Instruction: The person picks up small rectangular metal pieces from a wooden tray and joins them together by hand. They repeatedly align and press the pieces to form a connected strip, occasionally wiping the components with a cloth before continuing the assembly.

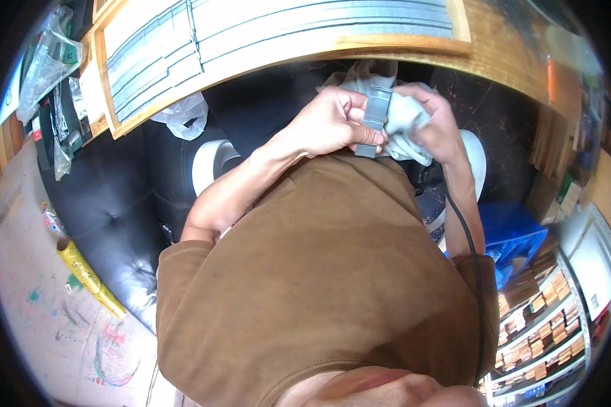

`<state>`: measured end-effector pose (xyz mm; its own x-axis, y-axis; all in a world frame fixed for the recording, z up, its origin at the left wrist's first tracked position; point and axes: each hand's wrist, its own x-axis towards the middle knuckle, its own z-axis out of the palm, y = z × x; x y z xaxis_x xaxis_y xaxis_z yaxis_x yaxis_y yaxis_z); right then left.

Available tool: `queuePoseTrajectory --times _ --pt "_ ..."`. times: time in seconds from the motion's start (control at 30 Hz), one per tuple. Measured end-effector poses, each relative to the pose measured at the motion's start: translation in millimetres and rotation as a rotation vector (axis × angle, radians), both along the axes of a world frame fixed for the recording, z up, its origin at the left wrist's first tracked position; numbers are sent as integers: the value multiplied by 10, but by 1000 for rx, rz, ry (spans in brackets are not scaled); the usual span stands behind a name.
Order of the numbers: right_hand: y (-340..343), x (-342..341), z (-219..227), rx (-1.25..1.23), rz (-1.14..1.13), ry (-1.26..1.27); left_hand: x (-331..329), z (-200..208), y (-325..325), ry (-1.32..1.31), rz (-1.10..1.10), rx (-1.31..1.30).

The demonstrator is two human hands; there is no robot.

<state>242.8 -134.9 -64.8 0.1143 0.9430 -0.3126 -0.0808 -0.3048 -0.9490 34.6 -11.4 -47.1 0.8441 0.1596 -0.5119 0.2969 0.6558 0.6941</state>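
My left hand (pixel 327 123) is closed on a short grey flat strip (pixel 376 117), thumb on its face, and holds it upright in front of my chest. Faint lines run across the strip. Right beside it, my right hand (pixel 439 129) grips a pale, crumpled cloth (pixel 404 121) against the strip's right side. That hand is partly blurred, and the cloth hides some of its fingers. More of the cloth hangs behind the strip.
Ahead is a wooden table with a wood-framed panel (pixel 285 49) of grey strips. Plastic-wrapped items (pixel 47 68) lie at the far left; a yellow roll (pixel 88 278) is below them. A blue plastic stool (pixel 516 234) and a rack of wooden pieces (pixel 546 325) stand at right.
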Motion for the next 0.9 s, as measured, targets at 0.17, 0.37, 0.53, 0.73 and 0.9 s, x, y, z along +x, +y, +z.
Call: queuePoseTrajectory --times 0.17,0.37,0.53,0.73,0.9 --pt "101 -180 97 -62 60 -169 113 -80 -160 -60 -4 268" --pt "198 -275 34 -98 -120 -396 146 -109 -94 58 -44 -41" --pt "202 -41 -193 -214 -619 15 -30 -174 -42 77 48 55" --pt "-29 -103 -67 -229 -214 75 -44 -86 148 74 351 88" --pt "50 -287 -1 -56 -58 -206 0 -166 107 36 517 -69"
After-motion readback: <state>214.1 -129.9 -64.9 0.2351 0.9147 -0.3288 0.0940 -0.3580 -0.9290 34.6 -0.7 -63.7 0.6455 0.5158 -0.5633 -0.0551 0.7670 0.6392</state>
